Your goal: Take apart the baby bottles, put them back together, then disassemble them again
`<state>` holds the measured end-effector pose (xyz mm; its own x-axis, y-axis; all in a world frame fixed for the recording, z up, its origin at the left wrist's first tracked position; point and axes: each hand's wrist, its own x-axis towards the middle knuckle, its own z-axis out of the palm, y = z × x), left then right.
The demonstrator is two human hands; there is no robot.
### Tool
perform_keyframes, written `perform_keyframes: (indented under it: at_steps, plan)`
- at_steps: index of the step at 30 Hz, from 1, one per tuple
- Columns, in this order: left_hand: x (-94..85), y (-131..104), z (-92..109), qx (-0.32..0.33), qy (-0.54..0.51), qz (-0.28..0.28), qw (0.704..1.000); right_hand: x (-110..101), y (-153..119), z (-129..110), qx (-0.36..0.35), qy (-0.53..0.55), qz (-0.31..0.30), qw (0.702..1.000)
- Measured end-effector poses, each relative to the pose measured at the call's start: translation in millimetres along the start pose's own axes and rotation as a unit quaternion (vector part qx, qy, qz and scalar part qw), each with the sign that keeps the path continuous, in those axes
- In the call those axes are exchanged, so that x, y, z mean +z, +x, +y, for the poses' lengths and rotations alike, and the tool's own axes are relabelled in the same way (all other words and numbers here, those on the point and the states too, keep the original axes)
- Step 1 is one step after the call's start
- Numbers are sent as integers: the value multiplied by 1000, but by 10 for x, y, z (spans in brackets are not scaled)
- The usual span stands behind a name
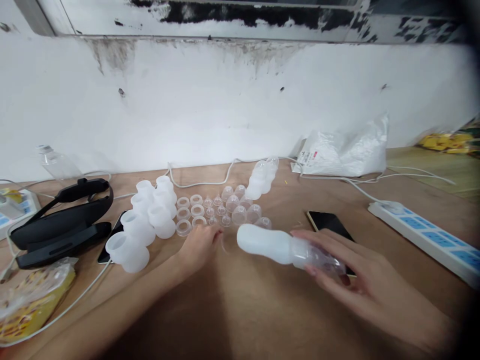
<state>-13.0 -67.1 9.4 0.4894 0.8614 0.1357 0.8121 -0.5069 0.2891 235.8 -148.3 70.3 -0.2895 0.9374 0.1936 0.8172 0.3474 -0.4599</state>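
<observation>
My right hand is wrapped round the clear-capped end of a baby bottle. The bottle is held tilted on its side above the table, its white body pointing left. My left hand has its fingers curled together just in front of the clear rings; whatever they may hold is hidden. Beyond that hand lie several clear nipples and, to their right, clear dome caps. White bottle bodies stand in rows left of the rings. Several capped bottles are grouped at the back.
A phone lies behind my right hand, near a power strip. A white plastic bag rests against the wall. On the left are a black headset-like device, a yellow packet and a clear bottle. Cables cross the table.
</observation>
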Motion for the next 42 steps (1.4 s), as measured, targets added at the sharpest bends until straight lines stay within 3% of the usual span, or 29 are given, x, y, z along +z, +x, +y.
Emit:
perform_keyframes:
  at_steps: [6,10,16,26,30,34,37,40,41,42]
  plan:
    - [20,36,-6,8,4,19,1000,-8,-39,12,-30,-40,-42,998]
    - [31,24,-31,18,59,34,998,23,-40,26,-46,-60,-47,996]
    - [6,-46,-78,52,108,48,992,49,26,-1,-58,-64,-101,991]
    - [86,-30,-64,73,92,44,992,195,169,-75,-78,-77,-87,990]
    - [108,-33,-119,73,59,55,994,155,198,-119,-75,-81,-89,990]
    - [140,-41,-179,76,27,67,995,80,210,-168,-53,-18,-104,993]
    - [46,-118,-114,70,10,85,994,83,212,-202,-29,44,-150,987]
    - [-165,-287,78,72,-58,124,988,143,231,-255,-27,99,-188,977]
    - [-237,-350,151,85,-93,114,985,171,247,-279,-33,116,-192,974]
    - [-300,-407,218,110,-108,68,986,201,269,-304,-39,130,-193,972]
